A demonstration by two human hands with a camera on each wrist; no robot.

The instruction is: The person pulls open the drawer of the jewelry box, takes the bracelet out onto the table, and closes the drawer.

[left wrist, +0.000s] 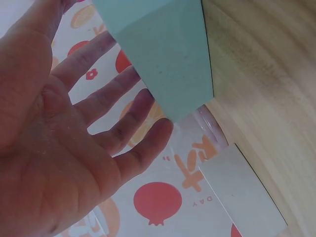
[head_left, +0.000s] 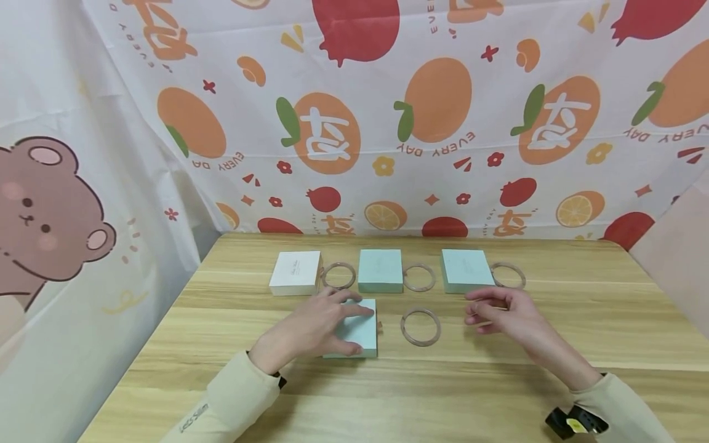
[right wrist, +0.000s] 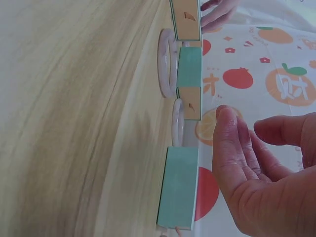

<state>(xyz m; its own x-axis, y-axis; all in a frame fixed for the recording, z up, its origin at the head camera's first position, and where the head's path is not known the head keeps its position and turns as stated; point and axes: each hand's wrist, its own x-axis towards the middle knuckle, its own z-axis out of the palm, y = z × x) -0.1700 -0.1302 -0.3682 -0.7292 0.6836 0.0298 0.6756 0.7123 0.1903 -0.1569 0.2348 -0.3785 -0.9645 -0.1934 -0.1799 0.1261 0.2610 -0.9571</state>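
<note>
In the head view my left hand (head_left: 321, 323) lies over a mint-green box (head_left: 362, 329) at the front, fingers spread across its top and partly hiding it. The left wrist view shows fairly straight fingertips (left wrist: 160, 131) along the edge of that box (left wrist: 173, 54). A small tan ribbon tab (head_left: 380, 328) sticks out of its right side. To the right, a pale translucent bangle (head_left: 421, 343) lies flat on the table. Beyond that bangle my right hand (head_left: 506, 314) hovers with loosely bent fingers and nothing between thumb and fingers (right wrist: 228, 148).
Behind stand a white box (head_left: 296, 274) and two more mint-green boxes (head_left: 380, 271) (head_left: 467, 271) in a row. Beside each lies a bangle (head_left: 339, 288) (head_left: 419, 290) (head_left: 523, 280). A fruit-printed cloth (head_left: 382, 123) hangs behind the wooden table (head_left: 432, 400).
</note>
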